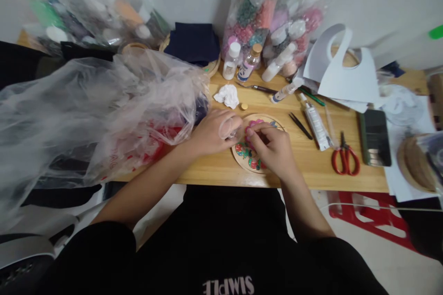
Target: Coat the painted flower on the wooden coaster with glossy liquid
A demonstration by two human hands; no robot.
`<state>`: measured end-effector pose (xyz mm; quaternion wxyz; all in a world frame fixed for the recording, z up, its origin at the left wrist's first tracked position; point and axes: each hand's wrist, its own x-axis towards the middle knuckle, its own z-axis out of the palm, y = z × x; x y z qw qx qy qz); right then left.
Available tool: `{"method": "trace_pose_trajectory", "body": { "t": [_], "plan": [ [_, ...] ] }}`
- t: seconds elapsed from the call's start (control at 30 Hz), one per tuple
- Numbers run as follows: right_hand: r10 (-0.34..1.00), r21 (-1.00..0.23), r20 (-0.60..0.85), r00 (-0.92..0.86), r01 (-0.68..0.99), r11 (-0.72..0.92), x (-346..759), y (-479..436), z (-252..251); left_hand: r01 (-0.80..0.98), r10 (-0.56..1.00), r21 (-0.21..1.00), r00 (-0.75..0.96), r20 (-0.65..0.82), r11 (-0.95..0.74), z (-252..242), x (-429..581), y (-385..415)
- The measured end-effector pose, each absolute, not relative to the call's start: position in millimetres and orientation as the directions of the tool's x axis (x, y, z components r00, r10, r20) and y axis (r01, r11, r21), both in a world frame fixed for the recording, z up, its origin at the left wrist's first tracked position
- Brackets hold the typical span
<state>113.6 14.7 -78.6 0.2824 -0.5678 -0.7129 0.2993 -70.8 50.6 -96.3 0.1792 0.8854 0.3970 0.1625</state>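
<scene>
On the table in front of me lies a round wooden plaque (256, 168) with a raised floral pattern in pink, red, green and blue. My left hand (216, 134) is closed on a small clear plastic cup (226, 128), held tilted at the plaque's left edge. Over the right part of the plaque, my right hand (273, 150) is pinched, its fingertips close to the pink petals (254, 124). A thin line shows by those fingers, too fine to name. A crumpled white tissue (227, 96) and a small gold cap (244, 107) lie just beyond.
Black tweezers (300, 126), a white tube (316, 124), red-handled pliers (345, 159) and a phone (375, 138) lie to the right. Small bottles (249, 63) stand behind, before bags of colourful jars (249, 18). Clear plastic sheeting (138, 101) covers the left side.
</scene>
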Motion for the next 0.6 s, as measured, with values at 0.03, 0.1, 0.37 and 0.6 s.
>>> {"method": "trace_pose_trajectory", "body": {
  "t": [0.03, 0.1, 0.37, 0.6],
  "plan": [
    [0.981, -0.777, 0.046, -0.191, 0.610, 0.155, 113, 15, -79, 0.645, 0.758, 0.442, 0.638, 0.138, -0.623, -95, -71, 51],
    [0.987, -0.834, 0.023, -0.160, 0.542, 0.107, 113, 15, -79, 0.644, 0.753, 0.439, 0.646, 0.129, -0.627, -94, -71, 52],
    [1.000, -0.948, 0.017, 0.012, 0.317, 0.012, 121, -2, -71, 0.635, 0.758, 0.457, 0.635, 0.150, -0.622, -98, -70, 54],
    [0.996, -0.862, 0.036, -0.082, 0.501, 0.072, 131, -21, -73, 0.632, 0.773, 0.491, 0.617, 0.149, -0.600, -99, -69, 53]
  ]
}}
